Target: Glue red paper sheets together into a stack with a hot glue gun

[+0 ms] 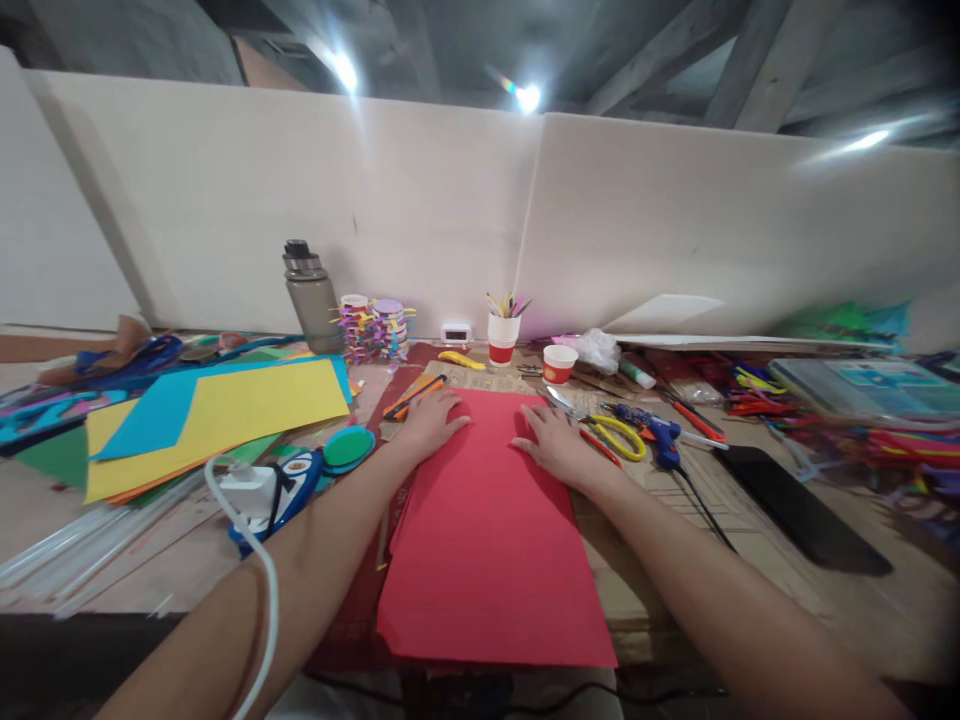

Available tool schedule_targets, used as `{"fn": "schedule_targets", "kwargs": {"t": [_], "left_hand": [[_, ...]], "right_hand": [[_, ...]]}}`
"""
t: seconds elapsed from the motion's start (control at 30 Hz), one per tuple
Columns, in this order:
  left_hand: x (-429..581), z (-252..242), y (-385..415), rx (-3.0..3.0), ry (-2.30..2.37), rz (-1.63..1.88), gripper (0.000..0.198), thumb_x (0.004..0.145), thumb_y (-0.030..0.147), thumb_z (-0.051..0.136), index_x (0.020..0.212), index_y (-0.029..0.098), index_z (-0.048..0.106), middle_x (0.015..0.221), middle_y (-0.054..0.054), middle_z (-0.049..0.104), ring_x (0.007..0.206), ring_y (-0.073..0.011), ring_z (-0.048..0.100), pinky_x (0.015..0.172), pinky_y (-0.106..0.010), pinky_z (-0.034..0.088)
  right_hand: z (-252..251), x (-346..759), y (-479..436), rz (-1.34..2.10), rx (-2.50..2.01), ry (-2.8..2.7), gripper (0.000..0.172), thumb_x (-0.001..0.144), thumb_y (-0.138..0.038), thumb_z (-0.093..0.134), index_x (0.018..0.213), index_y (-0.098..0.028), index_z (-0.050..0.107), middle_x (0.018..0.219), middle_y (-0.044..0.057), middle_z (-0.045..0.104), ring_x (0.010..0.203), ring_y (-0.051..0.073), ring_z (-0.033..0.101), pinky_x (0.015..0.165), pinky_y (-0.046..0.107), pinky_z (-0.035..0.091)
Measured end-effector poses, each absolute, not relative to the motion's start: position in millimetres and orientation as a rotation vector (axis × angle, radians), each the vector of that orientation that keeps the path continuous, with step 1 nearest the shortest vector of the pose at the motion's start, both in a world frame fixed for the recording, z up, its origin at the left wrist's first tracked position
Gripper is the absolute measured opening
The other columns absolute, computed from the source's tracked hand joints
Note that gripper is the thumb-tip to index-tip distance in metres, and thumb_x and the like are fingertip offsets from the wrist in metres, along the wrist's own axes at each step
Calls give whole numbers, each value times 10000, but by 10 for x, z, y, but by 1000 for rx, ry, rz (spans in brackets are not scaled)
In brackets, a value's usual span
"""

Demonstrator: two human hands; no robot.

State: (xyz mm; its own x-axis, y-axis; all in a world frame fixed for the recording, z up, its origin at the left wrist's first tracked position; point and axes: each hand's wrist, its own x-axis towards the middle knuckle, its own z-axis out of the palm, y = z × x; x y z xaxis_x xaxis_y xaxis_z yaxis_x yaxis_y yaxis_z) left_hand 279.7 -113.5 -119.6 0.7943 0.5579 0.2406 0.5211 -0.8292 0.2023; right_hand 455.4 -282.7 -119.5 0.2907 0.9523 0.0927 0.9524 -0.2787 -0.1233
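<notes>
Red paper (495,540) lies in front of me, its near end reaching over the table's front edge. Along its left side another red edge shows underneath. My left hand (433,424) rests at the far left edge of the paper, fingers apart. Across from it, my right hand (551,440) touches the far right edge, fingers spread as well. Neither hand grips anything. Just beyond my left hand is an orange and black cutter (415,396). Scissors with yellow handles (622,438) and a blue glue gun (663,438) lie right of my right hand.
Yellow (262,405) and blue sheets, a white cable (268,590) and clear sticks are at left. A bottle (311,305), a paper cup with pencils (504,340) and a smaller cup (559,364) stand at the back. A black phone (802,510) and plastic box (862,388) lie right.
</notes>
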Motion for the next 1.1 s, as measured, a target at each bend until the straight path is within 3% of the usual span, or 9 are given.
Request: {"fn": "schedule_targets", "kwargs": {"t": [0.27,0.43,0.73,0.9,0.97,1.1], "left_hand": [[2799,-1201,-1106,2869,791,478,366,870,411,542,1132,173,632,1247,-108,614,1233,-255,489,1063,-392,331],[2792,-1200,-1113,2846,818,476,359,868,419,546,1132,190,631,1274,-105,599,1253,-259,471,1065,-415,321],[2794,-1225,-1092,2806,804,460,393,844,432,586,1139,174,613,1284,-102,589,1270,-258,453,1072,-401,316],[2795,-1214,-1083,2667,897,591,519,815,406,620,1243,124,543,1334,-156,539,1260,-280,467,1059,-390,344],[2788,-1190,-1085,2577,902,635,566,790,401,643,1261,110,526,1253,-155,597,1174,-279,537,1008,-387,395],[2758,-1136,-1099,2477,837,616,445,752,378,665,1125,143,605,862,-65,697,858,-234,644,830,-363,484]], "right_hand": [[-1134,4661,-2754,23,-2346,-1707,559,830,-603,523,1207,-194,575,1224,168,503,1178,332,412,930,457,367],[-1139,4756,-2664,122,-2372,-1608,438,861,-509,537,1148,-186,608,1226,150,523,1158,303,463,920,426,374],[-961,4812,-2481,328,-2434,-1599,431,735,-430,679,1056,-152,608,1065,125,647,1014,283,559,777,331,420],[-950,4734,-2574,313,-2262,-1696,214,743,-309,647,911,-176,636,942,71,679,845,214,604,675,273,408],[-954,4700,-2648,327,-2169,-1741,200,735,-279,646,909,-181,641,922,57,681,843,207,604,683,266,406],[-927,4686,-2741,398,-2143,-1735,261,728,-263,653,974,-174,643,951,54,681,858,205,607,699,260,408]]}}
